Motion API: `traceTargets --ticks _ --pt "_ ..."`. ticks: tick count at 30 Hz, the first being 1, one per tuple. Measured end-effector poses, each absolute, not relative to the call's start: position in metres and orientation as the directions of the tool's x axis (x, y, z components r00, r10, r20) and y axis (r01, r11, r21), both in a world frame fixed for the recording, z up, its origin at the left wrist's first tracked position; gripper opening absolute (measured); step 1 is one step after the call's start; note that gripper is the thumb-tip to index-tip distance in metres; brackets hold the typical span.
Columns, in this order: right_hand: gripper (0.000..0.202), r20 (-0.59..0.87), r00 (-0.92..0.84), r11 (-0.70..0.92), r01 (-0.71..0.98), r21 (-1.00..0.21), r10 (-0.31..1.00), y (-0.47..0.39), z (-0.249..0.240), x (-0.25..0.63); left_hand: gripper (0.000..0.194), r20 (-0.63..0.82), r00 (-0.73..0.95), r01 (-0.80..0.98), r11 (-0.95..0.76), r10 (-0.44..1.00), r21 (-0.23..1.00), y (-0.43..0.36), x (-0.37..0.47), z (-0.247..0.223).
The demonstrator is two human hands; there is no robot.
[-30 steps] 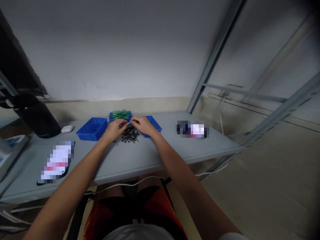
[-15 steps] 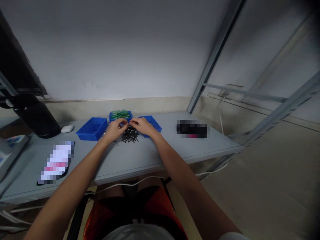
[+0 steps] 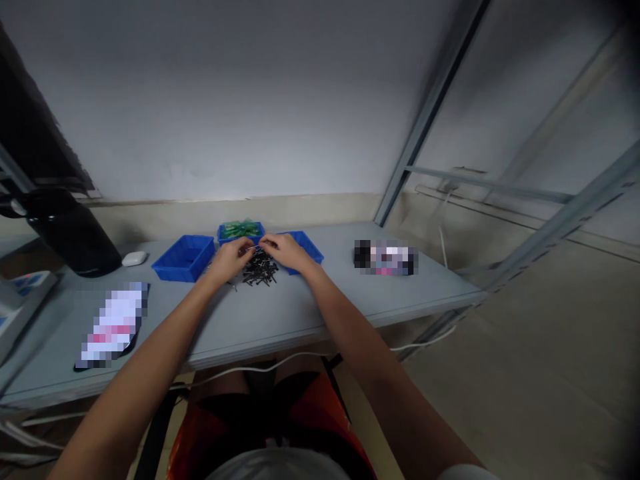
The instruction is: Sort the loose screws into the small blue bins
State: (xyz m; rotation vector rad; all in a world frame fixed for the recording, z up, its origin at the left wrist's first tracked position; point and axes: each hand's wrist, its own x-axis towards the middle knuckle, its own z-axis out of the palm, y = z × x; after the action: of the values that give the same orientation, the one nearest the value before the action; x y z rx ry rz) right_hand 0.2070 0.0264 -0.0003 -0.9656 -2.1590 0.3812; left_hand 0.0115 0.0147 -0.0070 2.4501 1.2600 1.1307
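A pile of dark screws (image 3: pixel 260 269) lies on the grey table, and both hands are over its back edge. My left hand (image 3: pixel 233 259) is closed at the fingertips, and my right hand (image 3: pixel 281 248) pinches close beside it. A thin, shiny piece (image 3: pixel 256 247) spans the small gap between them; it is too small to name. Behind the hands stands a blue tray with green packets (image 3: pixel 241 230). An open blue bin (image 3: pixel 184 259) is to the left. Another blue bin (image 3: pixel 306 247) sits partly hidden behind my right hand.
On the left are a black bottle (image 3: pixel 75 230), a white case (image 3: pixel 135 258), a blurred phone (image 3: pixel 115 325) and part of a white device (image 3: pixel 23 310). A blurred dark object (image 3: pixel 384 258) lies on the right. A metal post (image 3: pixel 425 127) rises behind the table's right end.
My fingertips have drawn slightly apart, and the thin shiny piece now shows between them. The blurred object on the right looks brighter.
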Motion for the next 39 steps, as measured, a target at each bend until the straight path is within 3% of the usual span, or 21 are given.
traceTargets --ticks 21,35,39 --pt "0.018 0.482 -0.469 0.673 0.532 -0.514 0.74 0.0289 -0.003 0.2081 0.022 0.527 0.381 0.655 -0.624 0.759 0.426 0.0123 0.011 -0.0036" --pt "0.022 0.452 -0.548 0.71 0.53 -0.463 0.704 0.0285 -0.004 0.2046 0.023 0.587 0.293 0.549 -0.636 0.755 0.543 0.0097 0.0175 -0.0006" --pt "0.022 0.465 -0.497 0.68 0.551 -0.484 0.733 0.0267 -0.001 0.2053 0.018 0.589 0.245 0.535 -0.614 0.77 0.58 0.011 0.0159 -0.0015"
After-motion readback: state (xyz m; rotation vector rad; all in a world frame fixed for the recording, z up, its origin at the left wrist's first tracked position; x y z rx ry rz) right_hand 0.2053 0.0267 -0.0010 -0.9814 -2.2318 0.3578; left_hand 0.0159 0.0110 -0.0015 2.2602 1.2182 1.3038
